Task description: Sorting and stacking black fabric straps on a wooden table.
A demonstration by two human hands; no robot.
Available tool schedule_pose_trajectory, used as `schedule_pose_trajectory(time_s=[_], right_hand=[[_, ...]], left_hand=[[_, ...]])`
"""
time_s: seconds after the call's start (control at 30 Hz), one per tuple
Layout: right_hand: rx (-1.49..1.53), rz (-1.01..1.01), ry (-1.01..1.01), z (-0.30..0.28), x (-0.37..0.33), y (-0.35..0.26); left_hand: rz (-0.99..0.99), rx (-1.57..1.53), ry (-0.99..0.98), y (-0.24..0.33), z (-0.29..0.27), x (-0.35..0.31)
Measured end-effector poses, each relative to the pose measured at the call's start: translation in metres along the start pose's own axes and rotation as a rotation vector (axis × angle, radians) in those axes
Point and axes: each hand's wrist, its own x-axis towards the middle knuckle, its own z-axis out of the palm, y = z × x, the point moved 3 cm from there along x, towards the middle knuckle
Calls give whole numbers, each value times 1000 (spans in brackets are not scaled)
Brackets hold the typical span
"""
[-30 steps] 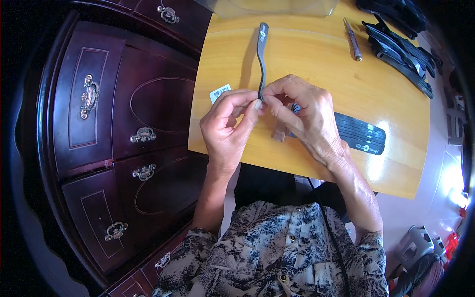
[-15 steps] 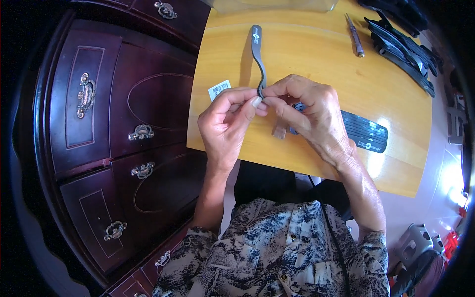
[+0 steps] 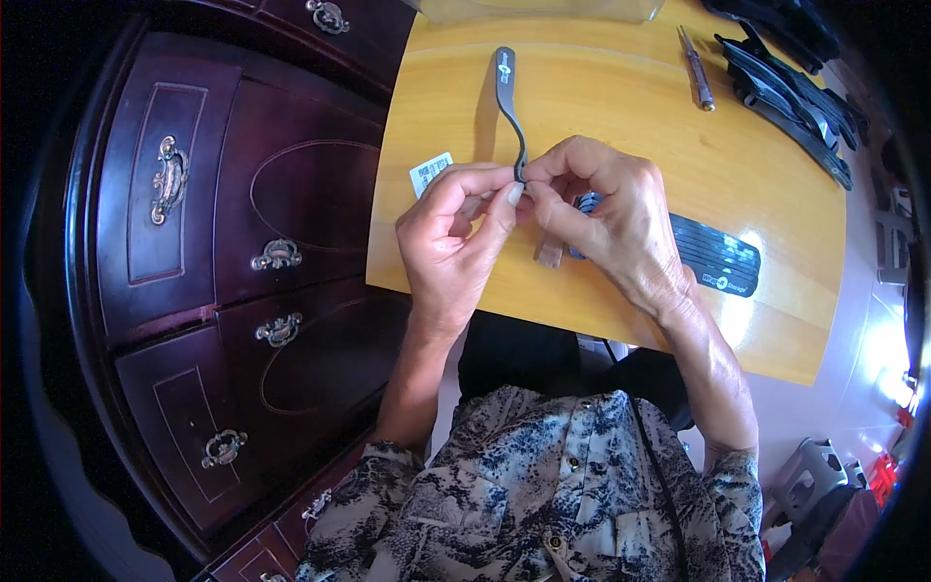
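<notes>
A dark grey strap (image 3: 507, 95) with a rounded tip and a small white print stretches up and away from my fingers, curving along its length. My left hand (image 3: 458, 225) pinches its near end between thumb and forefinger. From the other side my right hand (image 3: 609, 209) grips the same end, fingertips nearly touching those of the left. The very end of the strap is hidden by the fingertips. Partly behind my right hand lie a small brownish clear piece (image 3: 549, 250) and something blue and coiled (image 3: 588, 202).
A ribbed dark strip pack (image 3: 716, 254) lies right of my right hand on the yellow table (image 3: 601, 107). A white label (image 3: 431, 173) sits by my left hand. Farther off are a pointed tool (image 3: 696, 70), black straps (image 3: 790, 102) and a clear container (image 3: 543, 10). Dark drawers (image 3: 175, 194) stand left.
Both hands have shifted slightly to the right with the strap's near end. The strap's curve looks a little smoother, and its far tip stays almost in place.
</notes>
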Motion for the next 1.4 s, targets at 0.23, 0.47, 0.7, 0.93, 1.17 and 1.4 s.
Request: schedule_pose_trajectory(time_s=[0.23, 0.47, 0.7, 0.93, 1.17, 1.4], right_hand=[[-52, -17, -40, 3, 7, 0], [145, 187, -142, 4, 12, 13], [246, 273, -176, 10, 9, -3], [101, 253, -233, 11, 11, -11], [133, 238, -190, 10, 13, 0], [27, 126, -161, 7, 11, -5]], left_hand=[[-29, -107, 44, -7, 3, 0], [-75, -194, 17, -9, -3, -2], [-90, -165, 45, -1, -14, -5], [117, 111, 14, 3, -22, -6], [100, 69, -7, -2, -18, -2], [142, 92, 14, -5, -13, 1]])
